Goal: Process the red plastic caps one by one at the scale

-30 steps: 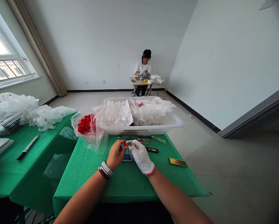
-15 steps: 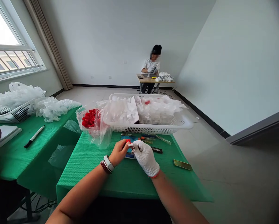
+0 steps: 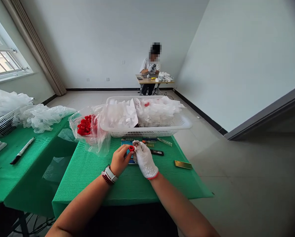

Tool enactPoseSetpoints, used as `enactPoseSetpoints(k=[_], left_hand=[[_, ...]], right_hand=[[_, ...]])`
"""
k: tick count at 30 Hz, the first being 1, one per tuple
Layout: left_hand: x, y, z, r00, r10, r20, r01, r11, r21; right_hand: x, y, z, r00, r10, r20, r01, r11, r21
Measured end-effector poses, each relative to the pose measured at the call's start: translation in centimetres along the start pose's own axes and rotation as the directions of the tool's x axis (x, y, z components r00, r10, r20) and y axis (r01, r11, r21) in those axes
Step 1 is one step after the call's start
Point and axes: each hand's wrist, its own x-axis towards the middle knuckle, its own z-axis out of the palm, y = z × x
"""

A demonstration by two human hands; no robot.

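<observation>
One small red piece [image 3: 132, 148] is pinched between the thumb and fingers of the bare left hand [image 3: 119, 160], above the green-covered table [image 3: 88, 184]. The gloved right hand [image 3: 146, 161] is held just beside it; whether anything is gripped there cannot be told. The piece is judged light, stiff and rather smooth, best held by its outer wall. Pale marks are borne by the black case [image 3: 157, 152], too small to be read. Farther out, similar red pieces [image 3: 85, 125] are bagged.
</observation>
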Motion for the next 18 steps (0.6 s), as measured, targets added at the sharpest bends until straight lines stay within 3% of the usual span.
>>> enactPoseSetpoints(k=[3,6,9,11,14,16,18], left_hand=[[-0.1,-0.4,0.5,0.997,-0.068,-0.045,0.068,0.998,-0.002],[-0.1,-0.8,0.8,0.984,-0.15,-0.092,0.148,0.988,-0.033],[0.0,-0.8,0.6,0.979,-0.178,-0.098,0.175,0.984,-0.04],[0.1,-0.6,0.3,0.99,-0.123,-0.069,0.124,0.992,0.022],[0.3,-0.2,-0.4,1.0,0.016,0.02,-0.018,0.992,0.125],[0.4,-0.1,-0.7,0.996,0.078,0.054,-0.085,0.986,0.143],[0.5,-0.3,-0.7,0.996,0.073,0.058,-0.08,0.988,0.133]], right_hand=[[-0.2,0.2,-0.4,0.993,-0.1,0.057,0.107,0.985,-0.137],[-0.3,0.2,-1.0,0.953,-0.266,0.142,0.298,0.906,-0.3],[-0.3,0.1,-1.2,0.912,-0.364,0.19,0.408,0.851,-0.33],[-0.2,0.2,-1.1,0.935,-0.31,0.174,0.345,0.909,-0.235],[-0.1,0.4,-0.7,0.984,-0.105,0.144,0.107,0.994,-0.011],[0.0,0.5,-0.6,0.989,0.012,0.15,-0.025,0.996,0.082],[0.0,0.6,-0.5,0.987,0.037,0.156,-0.052,0.994,0.094]])
